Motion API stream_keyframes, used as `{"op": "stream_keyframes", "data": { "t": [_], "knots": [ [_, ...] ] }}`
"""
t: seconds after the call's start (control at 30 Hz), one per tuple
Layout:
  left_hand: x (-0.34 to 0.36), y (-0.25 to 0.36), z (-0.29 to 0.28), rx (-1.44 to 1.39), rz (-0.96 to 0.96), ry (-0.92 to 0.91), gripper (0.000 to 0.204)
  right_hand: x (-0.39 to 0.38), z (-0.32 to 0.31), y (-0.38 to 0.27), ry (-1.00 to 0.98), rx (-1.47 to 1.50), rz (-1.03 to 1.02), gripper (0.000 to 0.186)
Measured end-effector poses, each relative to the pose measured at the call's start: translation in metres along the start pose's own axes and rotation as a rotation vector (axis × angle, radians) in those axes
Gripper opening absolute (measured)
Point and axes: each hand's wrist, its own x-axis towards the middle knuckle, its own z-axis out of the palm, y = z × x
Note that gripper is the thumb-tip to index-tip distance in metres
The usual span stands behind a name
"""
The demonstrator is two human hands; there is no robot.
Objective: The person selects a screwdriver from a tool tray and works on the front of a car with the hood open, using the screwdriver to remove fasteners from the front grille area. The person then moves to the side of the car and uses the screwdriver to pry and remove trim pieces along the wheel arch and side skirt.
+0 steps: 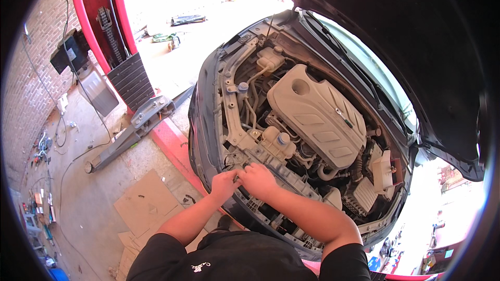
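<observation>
At the front edge of a dark car's open engine bay, my left hand (224, 184) and my right hand (257, 180) meet over the dusty front crossmember (291, 192). Both have their fingers curled together on something small that their grip hides, and I cannot make out what it is. Just beyond them sits a beige fluid reservoir (272, 140) with a blue cap (284, 138). The large grey plastic engine cover (307, 99) fills the middle of the bay, with an air filter housing (359, 195) at its right.
The raised hood (396, 31) arches over the right side. At left stand a red lift post (83, 0) and its metal arm (130, 135), with hanging cables beside a brick wall (26, 88). Flattened cardboard (146, 203) lies on the floor, and tools lie along the wall.
</observation>
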Motion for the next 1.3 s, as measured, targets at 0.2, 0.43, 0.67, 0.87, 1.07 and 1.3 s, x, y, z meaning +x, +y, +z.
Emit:
{"op": "stream_keyframes", "data": {
  "t": [0.2, 0.43, 0.67, 0.87, 1.07, 1.3],
  "knots": [
    [-0.001, -0.007, -0.002, 0.068, -0.032, -0.052, 0.028, 0.0, -0.012, -0.011, -0.022, -0.005, 0.068, 0.021],
    [-0.004, -0.012, 0.001, -0.036, 0.068, 0.049, 0.029, -0.002, -0.013, -0.005, 0.036, 0.006, -0.088, 0.026],
    [0.009, 0.01, -0.006, -0.053, -0.073, -0.007, 0.029, 0.003, 0.001, 0.005, -0.001, 0.012, -0.02, 0.026],
    [0.008, 0.009, -0.006, 0.011, -0.037, -0.014, 0.025, 0.002, -0.01, -0.007, -0.021, 0.012, 0.111, 0.02],
    [0.011, -0.006, -0.007, 0.071, 0.026, -0.016, 0.029, 0.003, -0.009, 0.002, 0.007, 0.019, -0.004, 0.023],
    [0.012, -0.001, -0.013, -0.028, -0.01, -0.074, 0.03, 0.004, -0.01, 0.002, 0.051, 0.01, -0.062, 0.027]
  ]
}}
